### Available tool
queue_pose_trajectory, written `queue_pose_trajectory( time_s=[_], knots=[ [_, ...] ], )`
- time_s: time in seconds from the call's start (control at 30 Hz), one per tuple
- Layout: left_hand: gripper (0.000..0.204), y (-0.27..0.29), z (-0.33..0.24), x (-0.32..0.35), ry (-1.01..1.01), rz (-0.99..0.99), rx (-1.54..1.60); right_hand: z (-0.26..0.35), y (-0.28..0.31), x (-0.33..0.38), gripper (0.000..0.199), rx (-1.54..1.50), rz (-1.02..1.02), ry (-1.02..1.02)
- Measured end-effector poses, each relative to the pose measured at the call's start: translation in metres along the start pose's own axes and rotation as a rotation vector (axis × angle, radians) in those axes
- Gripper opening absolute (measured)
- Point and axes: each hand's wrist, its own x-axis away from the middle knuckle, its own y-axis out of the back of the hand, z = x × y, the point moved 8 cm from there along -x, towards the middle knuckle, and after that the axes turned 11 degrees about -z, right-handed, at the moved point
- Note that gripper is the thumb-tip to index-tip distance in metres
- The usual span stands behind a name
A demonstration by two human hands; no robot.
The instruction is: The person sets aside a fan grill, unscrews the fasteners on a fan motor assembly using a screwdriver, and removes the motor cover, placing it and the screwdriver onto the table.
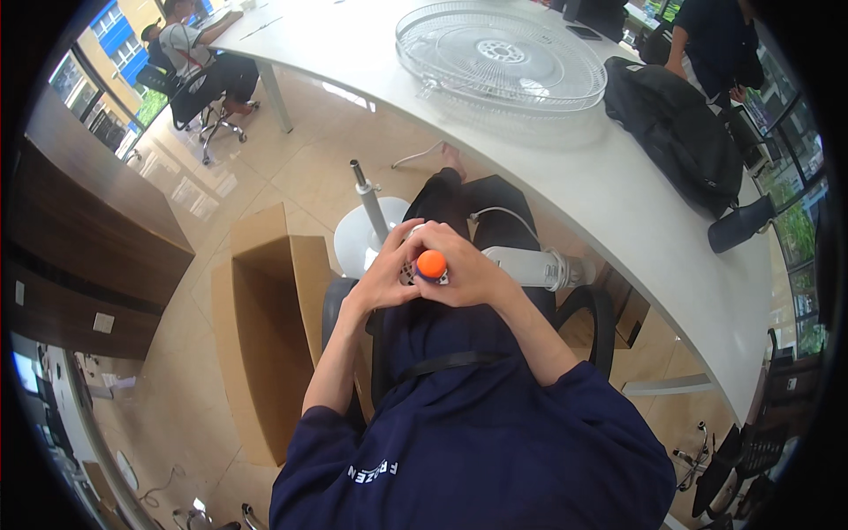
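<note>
Both hands meet over my lap. In my right hand (pixel 458 265) is a screwdriver (pixel 431 263), seen almost end-on, its rounded orange handle end facing up and its tip hidden. My left hand (pixel 384 276) curls around a white fan part (pixel 407 272) with small dark holes, largely covered by the fingers. Across my thighs, just right of the hands, lies a white fan body (pixel 521 265) with a ribbed end and a white cord (pixel 503 212). A metal pole (pixel 371 205) rises from a round white base (pixel 352 237) on the floor beyond my left hand.
An open cardboard box (pixel 243 353) stands left of my seat. On the curved white table (pixel 565 159) lie a clear fan guard (pixel 468 79), a black bag (pixel 676 132) and a dark cylindrical bottle (pixel 740 225). Two other people (pixel 190 53) are farther off, one seated, one standing.
</note>
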Motion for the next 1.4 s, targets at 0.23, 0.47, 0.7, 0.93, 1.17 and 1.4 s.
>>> queue_pose_trajectory(
  time_s=[0.23, 0.47, 0.7, 0.93, 1.17, 1.4],
  knots=[
    [0.084, 0.003, -0.007, 0.007, -0.073, -0.158, 0.055, -0.013, -0.010, 0.007, 0.036, -0.112, 0.036, -0.048],
    [0.054, 0.007, -0.006, 0.019, -0.167, -0.334, 0.045, -0.012, -0.015, -0.001, 0.032, -0.290, 0.124, -0.108],
    [0.018, 0.001, 0.003, 0.027, -0.103, -0.274, 0.080, -0.008, -0.020, -0.009, 0.033, -0.255, 0.171, -0.065],
    [0.017, 0.011, -0.023, 0.023, -0.190, -0.343, 0.060, 0.004, -0.017, -0.011, 0.029, -0.293, 0.121, -0.066],
    [0.012, 0.007, 0.007, 0.029, -0.079, -0.370, 0.090, 0.006, -0.009, -0.009, 0.023, -0.382, -0.254, -0.033],
    [0.014, 0.004, 0.001, 0.031, -0.072, -0.375, 0.136, 0.002, -0.017, -0.012, 0.022, -0.532, -0.016, -0.206]
  ],
)
